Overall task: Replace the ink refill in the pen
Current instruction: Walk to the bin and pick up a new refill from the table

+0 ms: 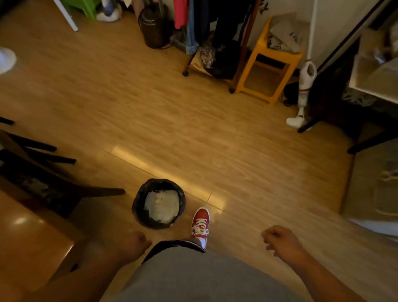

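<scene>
Curling loosely inward, the fingers (269,240) of our right hand (280,244) are gripping nothing that we can see, with the thumb lying just beneath them. The fingers of our left hand (136,241) are bunching into a dim, blurred fist, and we cannot tell whether they are closing on anything. We cannot tell where the pen or its refill is, so we are saying nothing of its look.

Both bare forearms are reaching forward from the bottom edge, the right one slanting in from the lower right corner and the left one rising beside the table (18,245). Between them our grey garment (199,283) is filling the lower middle.

Just ahead of it a red and white shoe (200,222) is pointing forward on the wooden floor (171,126). Just beside the shoe, to its left, a round bin (137,207) lined with a black bag is holding crumpled white paper. A dark chair (44,180) is standing beyond the table's glossy brown corner. Well apart, by the far wall, a yellow stool (269,62) and a rack of hanging clothes (205,25) are standing.
</scene>
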Demonstrator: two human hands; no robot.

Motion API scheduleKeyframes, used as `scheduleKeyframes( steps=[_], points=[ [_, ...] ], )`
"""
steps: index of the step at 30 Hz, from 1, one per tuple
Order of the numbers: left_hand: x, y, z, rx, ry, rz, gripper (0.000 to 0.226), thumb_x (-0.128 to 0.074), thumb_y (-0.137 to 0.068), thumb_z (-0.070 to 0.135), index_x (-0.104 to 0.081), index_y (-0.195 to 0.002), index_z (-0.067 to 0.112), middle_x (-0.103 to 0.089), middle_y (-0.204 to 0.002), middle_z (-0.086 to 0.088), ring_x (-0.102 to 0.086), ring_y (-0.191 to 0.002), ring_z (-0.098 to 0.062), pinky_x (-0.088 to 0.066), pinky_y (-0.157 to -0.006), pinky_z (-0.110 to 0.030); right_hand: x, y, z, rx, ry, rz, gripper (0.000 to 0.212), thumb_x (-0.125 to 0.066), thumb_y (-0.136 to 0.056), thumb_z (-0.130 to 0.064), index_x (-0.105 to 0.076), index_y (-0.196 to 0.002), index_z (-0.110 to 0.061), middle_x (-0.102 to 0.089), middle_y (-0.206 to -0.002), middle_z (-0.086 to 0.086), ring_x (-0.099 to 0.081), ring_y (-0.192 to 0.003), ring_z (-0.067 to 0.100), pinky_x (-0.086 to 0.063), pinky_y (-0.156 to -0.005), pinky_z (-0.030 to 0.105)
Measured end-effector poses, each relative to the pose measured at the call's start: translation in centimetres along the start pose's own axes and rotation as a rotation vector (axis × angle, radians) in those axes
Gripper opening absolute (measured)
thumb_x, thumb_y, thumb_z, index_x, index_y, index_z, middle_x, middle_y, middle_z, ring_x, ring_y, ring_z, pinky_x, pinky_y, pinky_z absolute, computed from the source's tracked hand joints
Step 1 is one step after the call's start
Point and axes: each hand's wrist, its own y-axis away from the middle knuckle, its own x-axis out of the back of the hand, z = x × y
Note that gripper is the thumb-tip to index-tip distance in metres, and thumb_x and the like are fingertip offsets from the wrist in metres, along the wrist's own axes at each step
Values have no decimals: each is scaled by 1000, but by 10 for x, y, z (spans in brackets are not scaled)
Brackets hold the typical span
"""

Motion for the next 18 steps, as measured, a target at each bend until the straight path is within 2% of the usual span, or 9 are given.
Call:
scheduleKeyframes(
  steps=[2, 5, 8, 11, 15, 18],
  points=[
    [27, -5, 38, -46, -42, 11, 27, -53, -83, 51, -60, -70, 27, -65, -71, 2, -62, -68, -16, -52, -70, -34, 28, -16, -9, -26, 30, 4, 14, -62, -91, -19, -67, -83, -9, -68, -83, 10, -66, -69, 23, -43, -55, 26],
    [57, -18, 110, -168, 40, -46, 26, -54, -92, 35, -55, -77, 14, -50, -73, -3, -58, -77, -24, -45, -71, -36, 69, -38, -15, -73, 67, 28, 15, -62, -91, -20, -67, -84, -8, -67, -79, 10, -65, -64, 21, -43, -55, 28],
    [85, -37, 173, -228, 134, -42, 29, -52, -95, 31, -53, -71, 14, -55, -70, -7, -57, -72, -24, -47, -72, -39, 107, -68, -17, -143, 72, 37, 15, -64, -90, -19, -67, -83, -6, -68, -77, 15, -63, -59, 22, -42, -56, 31],
    [113, -53, 237, -303, 180, -19, 27, -55, -92, 35, -49, -70, 20, -55, -71, -2, -54, -68, -18, -43, -64, -34, 143, -106, -26, -201, 93, 18, 19, -66, -89, -20, -66, -82, -3, -67, -76, 15, -63, -58, 23, -41, -53, 29],
    [141, -79, 303, -331, 238, 60, 34, -57, -91, 40, -59, -81, 7, -68, -84, -16, -63, -80, -29, -50, -74, -43, 192, -165, -52, -208, 145, -16, 20, -68, -87, -17, -64, -71, -5, -64, -67, 13, -60, -55, 25, -41, -54, 29],
    [157, -93, 327, -246, 292, 98, 35, -56, -92, 40, -62, -85, 6, -69, -86, -16, -65, -82, -30, -52, -76, -44, 232, -207, -92, -169, 232, -70, 26, -68, -87, -15, -61, -63, -7, -62, -63, 14, -58, -55, 25, -44, -60, 30]
  ],
)
